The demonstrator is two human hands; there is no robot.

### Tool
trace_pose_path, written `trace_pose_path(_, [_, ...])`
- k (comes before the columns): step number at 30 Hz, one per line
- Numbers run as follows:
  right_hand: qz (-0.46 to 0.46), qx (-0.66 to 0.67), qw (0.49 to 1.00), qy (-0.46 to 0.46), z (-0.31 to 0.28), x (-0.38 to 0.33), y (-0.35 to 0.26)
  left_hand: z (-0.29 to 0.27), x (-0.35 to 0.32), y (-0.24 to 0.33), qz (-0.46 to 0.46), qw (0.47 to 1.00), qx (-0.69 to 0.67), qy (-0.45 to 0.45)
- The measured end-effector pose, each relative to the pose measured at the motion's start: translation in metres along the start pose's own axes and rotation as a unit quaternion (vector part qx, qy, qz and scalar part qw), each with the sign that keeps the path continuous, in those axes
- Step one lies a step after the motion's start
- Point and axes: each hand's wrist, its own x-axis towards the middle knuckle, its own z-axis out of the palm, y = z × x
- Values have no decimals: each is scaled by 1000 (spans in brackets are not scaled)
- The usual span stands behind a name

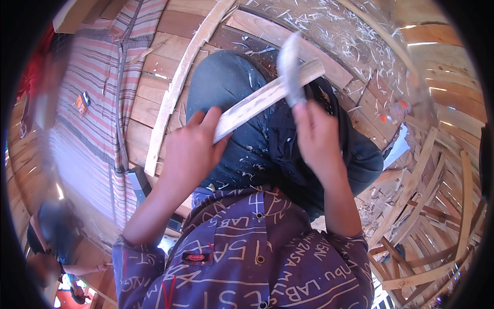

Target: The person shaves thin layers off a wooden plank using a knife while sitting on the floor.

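Wooden strip [252, 107], one, pale with grey streaks: set slantwise over the person's lap, lower end to the left, farther end to the right. All places below are reckoned from this strip.

Left hand [191, 148]: at the strip's lower end, fingers wrapped around the wood, gripping it.

Right hand [316, 130]: just below the strip's farther half, fingers closed on a knife handle.

Knife [289, 64], one, broad pale blade (blurred): crossing the strip near its farther end, tip pointing beyond it; whether the edge touches the wood cannot be told.

Dark trousers [218, 82], flecked with chips: beneath the strip.

Wood shavings [324, 23], curled, many: scattered on the floor beyond the strip.

Long batten [170, 100], pale: on the plank floor, left of the strip.

Striped cloth [95, 67], pink and grey: farther left of the strip.

Curved laths [466, 190], several: well right of the strip.
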Motion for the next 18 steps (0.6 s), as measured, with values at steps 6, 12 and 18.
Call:
trace_pose_path(6, [-52,-2,998,-39,23,-20,-9,2,2,-3,-3,1000,-20,3])
trace_pose_path(12, [24,2,998,61,1,7,5,0,6,5,-9,1000,-20,-4])
trace_pose_path(18, [-2,72,995,71,12,-2,2,2,2,-4,-10,999,-41,0])
